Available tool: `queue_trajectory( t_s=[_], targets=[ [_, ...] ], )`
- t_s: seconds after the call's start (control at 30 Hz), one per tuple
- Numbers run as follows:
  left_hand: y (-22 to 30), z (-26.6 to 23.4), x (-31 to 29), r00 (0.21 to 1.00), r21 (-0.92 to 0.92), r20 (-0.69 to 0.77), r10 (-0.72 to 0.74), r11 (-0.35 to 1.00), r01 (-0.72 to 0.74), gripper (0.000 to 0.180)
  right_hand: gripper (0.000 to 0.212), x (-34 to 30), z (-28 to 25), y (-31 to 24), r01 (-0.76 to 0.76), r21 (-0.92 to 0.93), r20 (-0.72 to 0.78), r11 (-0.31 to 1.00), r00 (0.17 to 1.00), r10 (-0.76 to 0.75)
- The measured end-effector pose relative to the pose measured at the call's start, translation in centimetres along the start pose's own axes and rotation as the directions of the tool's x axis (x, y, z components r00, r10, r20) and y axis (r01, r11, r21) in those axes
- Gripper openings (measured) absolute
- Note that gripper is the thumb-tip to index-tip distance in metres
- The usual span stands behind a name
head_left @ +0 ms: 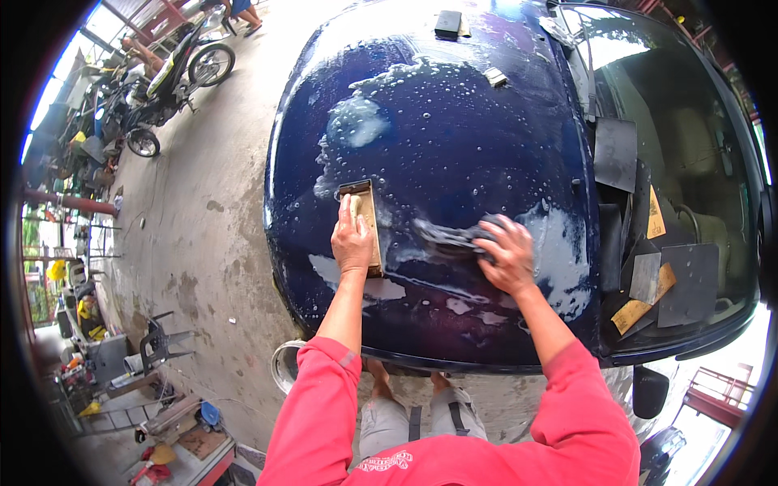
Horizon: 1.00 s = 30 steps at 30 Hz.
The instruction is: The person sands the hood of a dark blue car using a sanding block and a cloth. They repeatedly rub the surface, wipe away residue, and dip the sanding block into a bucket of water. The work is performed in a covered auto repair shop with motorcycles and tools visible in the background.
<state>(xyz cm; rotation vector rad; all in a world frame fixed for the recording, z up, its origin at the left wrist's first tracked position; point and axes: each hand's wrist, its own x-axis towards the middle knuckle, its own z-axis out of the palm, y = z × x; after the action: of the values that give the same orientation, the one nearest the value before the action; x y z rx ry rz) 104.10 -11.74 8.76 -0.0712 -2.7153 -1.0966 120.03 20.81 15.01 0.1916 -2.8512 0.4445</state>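
The dark blue car hood [478,154] lies before me, wet with water beads and whitish, sudsy patches. My left hand [353,243] grips a long tan sanding block [372,219] with a dark edge, which lies lengthwise on the hood near its front. To the right, my right hand [509,253] presses a dark, bunched, wet rag [458,236] to the hood; motion blurs it, and the fingers partly cover it. A small pale block [495,77] and a dark block [447,23] rest farther off on the hood.
Sandpaper sheets [616,154] and dark pads lie along the windshield [673,105]. A pale bucket [285,366] stands below the hood's front corner. On the concrete floor at left are a motorcycle [166,89], a dark chair [158,344] and a cluttered workbench [198,441].
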Motion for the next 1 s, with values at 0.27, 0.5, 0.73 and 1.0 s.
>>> queue_trajectory(
  t_s=[0.27,0.5,0.73,1.0],
  targets=[
    [-1.1,1.0,-0.5,0.995,0.019,-0.099,-0.017,1.000,0.019,0.051,0.105,-8.6,-4.4,7.2,-0.430,0.071,-0.137,0.900,0.889,0.436],
    [-2.4,0.9,-0.2,0.992,-0.028,-0.061,-0.107,0.994,0.106,0.043,0.089,-4.3,-3.1,18.8,-0.650,-0.213,-0.354,0.730,0.747,0.562],
    [6.9,-0.6,-10.8,0.933,-0.142,0.197,0.301,0.951,-0.277,0.044,0.091,-0.6,-2.8,21.0,-0.759,-0.267,-0.467,0.594,0.641,0.609],
    [8.6,8.9,9.4,0.798,-0.074,0.208,0.565,0.823,-0.563,0.036,0.097,0.7,-1.5,21.4,-0.798,-0.400,-0.315,0.450,0.581,0.751]
  ],
)
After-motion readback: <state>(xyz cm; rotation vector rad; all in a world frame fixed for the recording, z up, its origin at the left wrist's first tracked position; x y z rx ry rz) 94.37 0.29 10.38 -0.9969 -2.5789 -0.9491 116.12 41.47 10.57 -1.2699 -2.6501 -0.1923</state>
